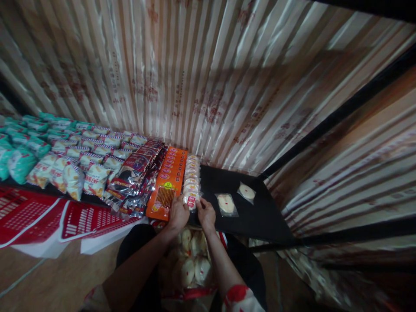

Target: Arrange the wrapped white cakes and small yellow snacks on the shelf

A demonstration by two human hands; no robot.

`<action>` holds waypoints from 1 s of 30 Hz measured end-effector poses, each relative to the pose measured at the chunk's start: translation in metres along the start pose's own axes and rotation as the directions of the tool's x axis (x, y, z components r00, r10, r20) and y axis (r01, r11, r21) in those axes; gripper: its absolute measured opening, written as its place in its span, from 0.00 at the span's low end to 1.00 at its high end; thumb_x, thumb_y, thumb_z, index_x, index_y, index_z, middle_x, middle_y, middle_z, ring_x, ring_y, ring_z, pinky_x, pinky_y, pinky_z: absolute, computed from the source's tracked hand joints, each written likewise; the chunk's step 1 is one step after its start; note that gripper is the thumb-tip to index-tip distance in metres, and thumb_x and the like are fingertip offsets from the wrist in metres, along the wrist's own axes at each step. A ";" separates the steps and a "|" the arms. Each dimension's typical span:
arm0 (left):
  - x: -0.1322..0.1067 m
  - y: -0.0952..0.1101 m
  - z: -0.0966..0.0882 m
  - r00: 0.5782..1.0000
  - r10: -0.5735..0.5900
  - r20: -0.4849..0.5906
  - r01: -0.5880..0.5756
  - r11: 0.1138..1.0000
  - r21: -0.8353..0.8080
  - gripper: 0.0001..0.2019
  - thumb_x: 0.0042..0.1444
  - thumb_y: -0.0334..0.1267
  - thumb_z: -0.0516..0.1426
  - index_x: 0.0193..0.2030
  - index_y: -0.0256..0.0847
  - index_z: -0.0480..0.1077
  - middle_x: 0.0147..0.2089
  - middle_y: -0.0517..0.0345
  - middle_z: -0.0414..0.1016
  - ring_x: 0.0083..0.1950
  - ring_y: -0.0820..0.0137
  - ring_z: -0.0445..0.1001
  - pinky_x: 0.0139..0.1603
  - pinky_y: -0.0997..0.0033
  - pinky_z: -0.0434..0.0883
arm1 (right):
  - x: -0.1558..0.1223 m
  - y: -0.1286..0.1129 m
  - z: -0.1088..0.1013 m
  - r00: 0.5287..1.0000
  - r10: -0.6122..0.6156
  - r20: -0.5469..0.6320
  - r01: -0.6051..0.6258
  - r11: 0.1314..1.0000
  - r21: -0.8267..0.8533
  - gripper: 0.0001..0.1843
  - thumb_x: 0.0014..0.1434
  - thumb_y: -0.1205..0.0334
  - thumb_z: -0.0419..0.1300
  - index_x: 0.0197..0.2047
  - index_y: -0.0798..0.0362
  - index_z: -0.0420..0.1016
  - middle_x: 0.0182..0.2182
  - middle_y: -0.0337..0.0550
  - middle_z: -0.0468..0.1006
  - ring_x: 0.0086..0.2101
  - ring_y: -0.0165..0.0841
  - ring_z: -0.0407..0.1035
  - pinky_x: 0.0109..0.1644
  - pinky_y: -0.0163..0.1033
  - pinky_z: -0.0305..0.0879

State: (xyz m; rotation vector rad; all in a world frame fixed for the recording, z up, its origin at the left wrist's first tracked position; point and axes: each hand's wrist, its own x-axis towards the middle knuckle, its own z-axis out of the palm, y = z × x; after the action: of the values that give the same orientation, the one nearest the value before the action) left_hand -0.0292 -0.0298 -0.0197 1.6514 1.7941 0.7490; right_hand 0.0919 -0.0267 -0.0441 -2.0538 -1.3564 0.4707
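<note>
Presently left fingers (180,203), right fingers (202,205) clamped on wrapped cracker (192,196); red label (191,203) illegible.

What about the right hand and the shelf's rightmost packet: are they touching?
Apart: the head view shows black shelf and another packet between the right hand and the rightmost packet.

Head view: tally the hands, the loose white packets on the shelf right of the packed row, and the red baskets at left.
Left hand and right hand: 2
Loose packets: 2
Red baskets: 2
Total: 6
</note>
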 end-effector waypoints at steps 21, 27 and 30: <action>0.010 0.003 0.002 1.000 0.013 -0.003 -0.013 0.999 0.045 0.19 0.53 0.27 0.48 0.52 0.30 0.66 0.50 0.42 0.68 0.51 0.65 0.68 0.53 0.69 0.65 | 0.004 -0.007 0.004 1.000 -0.016 0.003 0.016 1.000 -0.001 0.20 0.56 0.55 0.52 0.47 0.55 0.74 0.35 0.46 0.76 0.32 0.32 0.70 0.34 0.33 0.62; 0.015 0.005 0.003 1.000 0.019 -0.021 -0.018 0.998 0.054 0.20 0.53 0.27 0.48 0.53 0.31 0.66 0.49 0.42 0.68 0.49 0.65 0.68 0.51 0.68 0.66 | 0.010 -0.008 0.008 0.999 -0.028 -0.036 0.029 1.000 0.008 0.19 0.55 0.56 0.53 0.46 0.54 0.75 0.34 0.45 0.76 0.31 0.32 0.70 0.34 0.33 0.62; 0.018 0.006 0.002 1.000 0.024 -0.021 -0.022 0.997 0.071 0.20 0.53 0.28 0.48 0.53 0.31 0.66 0.48 0.42 0.68 0.49 0.65 0.68 0.50 0.69 0.67 | 0.013 -0.008 0.010 0.998 -0.039 -0.042 0.040 0.999 0.014 0.19 0.56 0.56 0.52 0.46 0.54 0.75 0.34 0.45 0.76 0.31 0.32 0.70 0.34 0.33 0.62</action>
State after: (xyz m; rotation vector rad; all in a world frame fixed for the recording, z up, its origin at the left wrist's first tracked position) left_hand -0.0249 -0.0117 -0.0179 1.7181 1.8389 0.7237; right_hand 0.0855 -0.0099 -0.0454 -2.0101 -1.3617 0.4171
